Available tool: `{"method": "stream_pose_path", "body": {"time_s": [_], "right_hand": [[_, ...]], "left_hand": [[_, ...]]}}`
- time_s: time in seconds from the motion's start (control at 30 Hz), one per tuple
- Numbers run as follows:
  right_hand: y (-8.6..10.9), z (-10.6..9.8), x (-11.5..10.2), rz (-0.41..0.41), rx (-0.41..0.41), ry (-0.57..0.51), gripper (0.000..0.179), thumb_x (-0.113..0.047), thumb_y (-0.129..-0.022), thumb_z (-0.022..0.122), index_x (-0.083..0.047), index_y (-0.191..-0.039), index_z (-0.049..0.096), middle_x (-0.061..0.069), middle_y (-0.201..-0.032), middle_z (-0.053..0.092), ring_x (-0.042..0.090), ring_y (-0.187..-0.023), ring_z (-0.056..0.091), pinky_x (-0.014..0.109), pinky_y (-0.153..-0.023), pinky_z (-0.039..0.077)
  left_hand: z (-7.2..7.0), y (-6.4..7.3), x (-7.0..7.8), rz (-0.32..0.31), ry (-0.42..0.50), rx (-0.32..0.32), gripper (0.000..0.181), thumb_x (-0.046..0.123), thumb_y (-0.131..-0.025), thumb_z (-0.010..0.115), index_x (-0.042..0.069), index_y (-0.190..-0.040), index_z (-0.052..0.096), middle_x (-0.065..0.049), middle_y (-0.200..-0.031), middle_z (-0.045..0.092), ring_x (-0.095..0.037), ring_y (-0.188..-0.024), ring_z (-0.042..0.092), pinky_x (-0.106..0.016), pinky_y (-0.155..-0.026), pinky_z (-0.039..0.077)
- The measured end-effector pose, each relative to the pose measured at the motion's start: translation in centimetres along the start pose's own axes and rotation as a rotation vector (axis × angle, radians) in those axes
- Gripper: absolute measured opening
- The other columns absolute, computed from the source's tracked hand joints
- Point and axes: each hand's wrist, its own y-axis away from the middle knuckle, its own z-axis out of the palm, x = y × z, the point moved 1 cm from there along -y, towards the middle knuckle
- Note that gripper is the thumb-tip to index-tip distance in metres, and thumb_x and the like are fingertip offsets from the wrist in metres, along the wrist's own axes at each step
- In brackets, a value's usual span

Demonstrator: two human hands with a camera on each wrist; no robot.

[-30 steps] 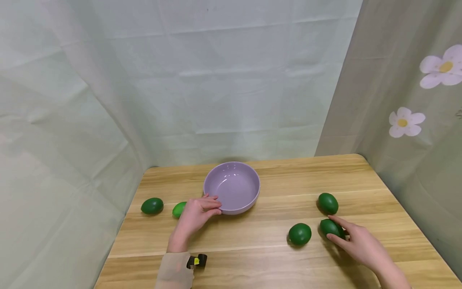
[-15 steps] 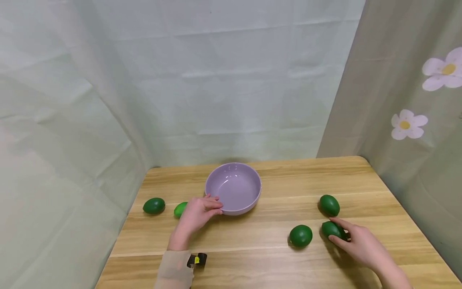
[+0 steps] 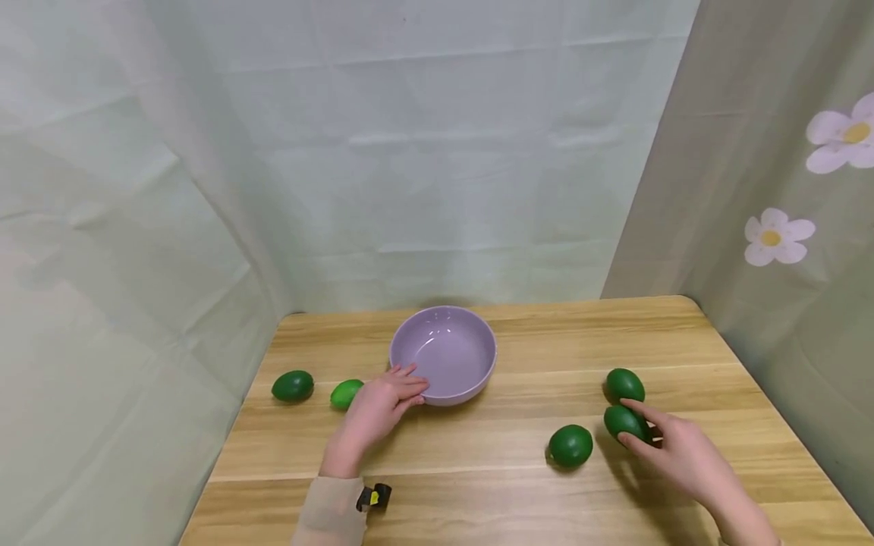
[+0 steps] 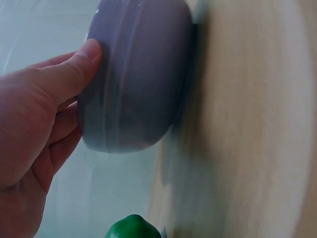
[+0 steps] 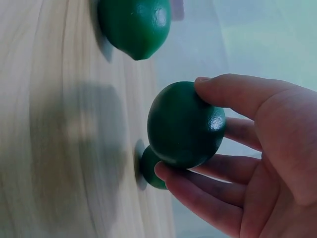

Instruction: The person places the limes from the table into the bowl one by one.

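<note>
While the right hand [image 3: 686, 459] pinches a glossy, dark green, lime-shaped fruit [image 3: 624, 423] between its thumb and fingers, the left hand [image 3: 378, 406] grips the near-left rim of a round, glossy, light purple bowl [image 3: 451, 356], thumb against the outer wall and fingers over the edge. The held fruit is well to the bowl's right and somewhat nearer the person, seemingly just off the surface; in the head view its long axis slants, one end towards the bowl's side, the other running back to the palm. Which end is the tip cannot be told.

Just beyond it, also right of the bowl, lies a second dark green oval fruit [image 3: 624, 384]; whether the two touch is unclear. A third dark green oval fruit [image 3: 570, 446] is right of the bowl and nearer the person. Left of the bowl lie a brighter green, smaller oval fruit [image 3: 346, 393] and, farther out, a dark green pointed fruit [image 3: 293, 386], its long axis nearly sideways. All rest on a wood-grained surface [image 3: 478, 470], with pale cloth [image 3: 437, 174] behind the bowl.
</note>
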Motion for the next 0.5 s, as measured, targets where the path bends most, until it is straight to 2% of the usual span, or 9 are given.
{"method": "stream_pose_path", "body": {"time_s": [0.23, 0.5], "right_hand": [[-0.5, -0.2, -1.0, -0.059, 0.040, -0.011, 0.057, -0.037, -0.097, 0.083, -0.007, -0.143, 0.068, 0.017, -0.117, 0.076, 0.020, -0.089, 0.076, 0.032, -0.073, 0.064], [-1.7, -0.3, -2.3, -0.109, 0.043, 0.005, 0.058, -0.040, -0.098, 0.082, -0.011, -0.145, 0.067, 0.017, -0.116, 0.076, 0.022, -0.090, 0.076, 0.037, -0.072, 0.066]], "left_hand": [[0.4, 0.3, 0.1, 0.031, -0.057, 0.032, 0.032, 0.022, -0.100, 0.077, 0.009, -0.130, 0.078, -0.008, -0.135, 0.073, -0.029, -0.139, 0.060, -0.053, -0.117, 0.048], [0.7, 0.7, 0.0, 0.106, -0.068, 0.126, 0.030, 0.018, -0.098, 0.081, 0.008, -0.126, 0.080, -0.008, -0.129, 0.076, -0.028, -0.130, 0.067, -0.050, -0.115, 0.052]]}}
